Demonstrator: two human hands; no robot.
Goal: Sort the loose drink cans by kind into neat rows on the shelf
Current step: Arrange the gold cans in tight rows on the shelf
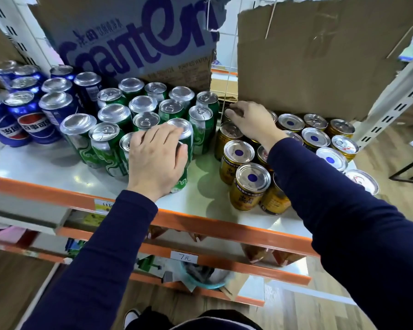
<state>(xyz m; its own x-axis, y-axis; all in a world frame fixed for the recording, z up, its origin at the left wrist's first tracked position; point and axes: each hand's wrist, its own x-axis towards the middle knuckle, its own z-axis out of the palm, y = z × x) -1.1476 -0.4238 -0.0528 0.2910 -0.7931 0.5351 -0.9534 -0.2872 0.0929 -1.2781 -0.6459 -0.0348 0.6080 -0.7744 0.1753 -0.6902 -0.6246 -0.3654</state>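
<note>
**A:** Where do the kinds stand on the shelf (57,163)?

**B:** Blue cans (29,120) crowd the back left corner. Green cans (115,113) fill the middle, running from the printed carton (138,44) at the back towards the orange front edge. Gold cans (250,184) take the right end, in front of a plain cardboard box (320,63).

**A:** Anything between the green and the gold?

**B:** A thin wire divider (227,91) rises at the back between the two groups. Nearer the front edge there is bare shelf between them.

**A:** And the left hand (156,158)?

**B:** It lies over the front green can (182,127), palm down. The fingers reach across the lids and the thumb is curled round that can's side. The can stands upright, touching its green neighbours.

**A:** The right hand (250,120)?

**B:** It reaches over the gold group to the back, just beside the divider. Its fingers are bent down like a claw, gripping the top of the back gold can (225,117), which they almost cover.

**A:** Are the gold cans all one way up?

**B:** No. Some show a pull tab, others a plain end with a blue dot.
</note>
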